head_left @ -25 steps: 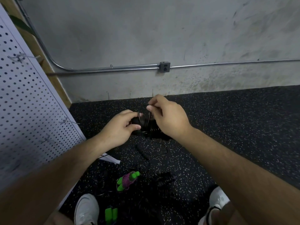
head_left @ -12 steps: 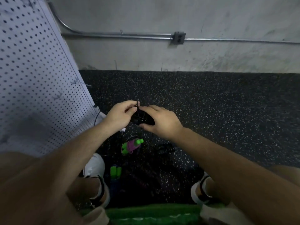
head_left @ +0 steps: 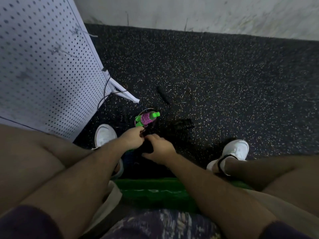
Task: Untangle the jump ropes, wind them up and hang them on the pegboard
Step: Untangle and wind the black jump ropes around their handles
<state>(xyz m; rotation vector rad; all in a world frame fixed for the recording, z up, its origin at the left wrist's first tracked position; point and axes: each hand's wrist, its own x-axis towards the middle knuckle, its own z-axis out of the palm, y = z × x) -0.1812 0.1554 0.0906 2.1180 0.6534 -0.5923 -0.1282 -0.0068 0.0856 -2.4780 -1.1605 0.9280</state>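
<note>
Below you the black speckled floor (head_left: 224,75) fills most of the view and runs to the pale concrete wall (head_left: 189,11) at the far edge. The white pegboard (head_left: 43,66) leans in on the left, with thin wire hooks (head_left: 81,31) sticking out near its right edge and a thin dark cable (head_left: 107,94) looping past its lower corner. Your bare legs frame the near part of the scene, and a green seat (head_left: 155,188) shows between them. Your white left shoe (head_left: 105,135) sits just beside the pegboard's foot, and the right shoe (head_left: 234,149) is well apart from it on the right. Both hands meet low in the middle, between the shoes. Your left hand (head_left: 133,137) has its fingers curled and pinches the far end of the black jump rope (head_left: 147,145). Your right hand (head_left: 160,149) is curled round the same dark bundle from the right; the rope itself is too dark to make out in detail. Just beyond your left hand the green and purple jump rope (head_left: 146,118) lies wound up on the floor. To its right is a black coil (head_left: 184,124), and farther off a loose black handle (head_left: 164,95) lies on the floor.
</note>
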